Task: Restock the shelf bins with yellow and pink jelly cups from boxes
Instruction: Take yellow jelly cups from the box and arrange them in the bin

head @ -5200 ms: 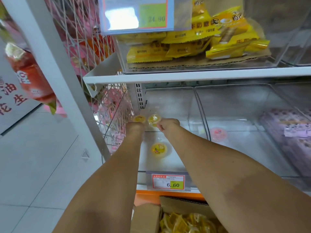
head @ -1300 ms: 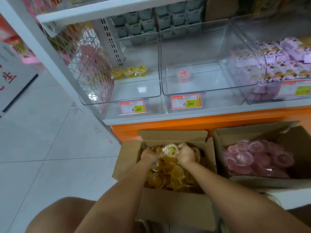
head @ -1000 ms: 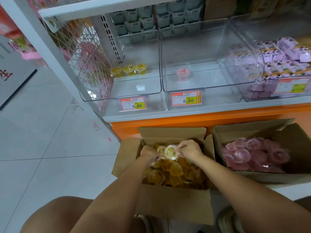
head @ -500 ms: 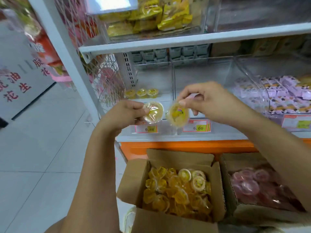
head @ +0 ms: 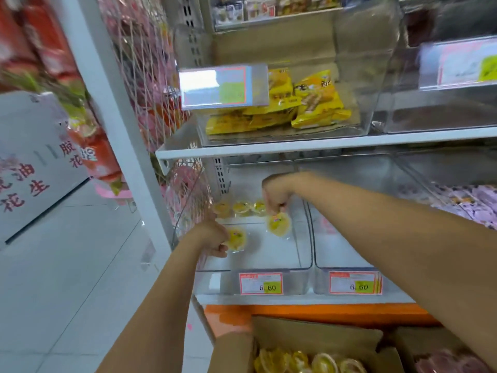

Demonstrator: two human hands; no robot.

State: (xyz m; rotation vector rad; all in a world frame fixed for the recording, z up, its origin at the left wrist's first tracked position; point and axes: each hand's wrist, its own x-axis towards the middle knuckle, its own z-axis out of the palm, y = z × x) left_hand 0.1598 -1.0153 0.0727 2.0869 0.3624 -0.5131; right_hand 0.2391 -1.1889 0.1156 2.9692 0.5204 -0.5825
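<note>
Head view, left to right. Left hand inside left shelf bin; grip curled on yellow jelly cup, low near bin front; contact with bin floor cannot be told. Row of three yellow cups at bin rear. Right hand over bin middle; grip pinches second yellow jelly cup by upper edge, cup hanging below fingers. Price tag on bin front. Below shelf: cardboard box with more yellow cups; pink cups at far right.
</note>
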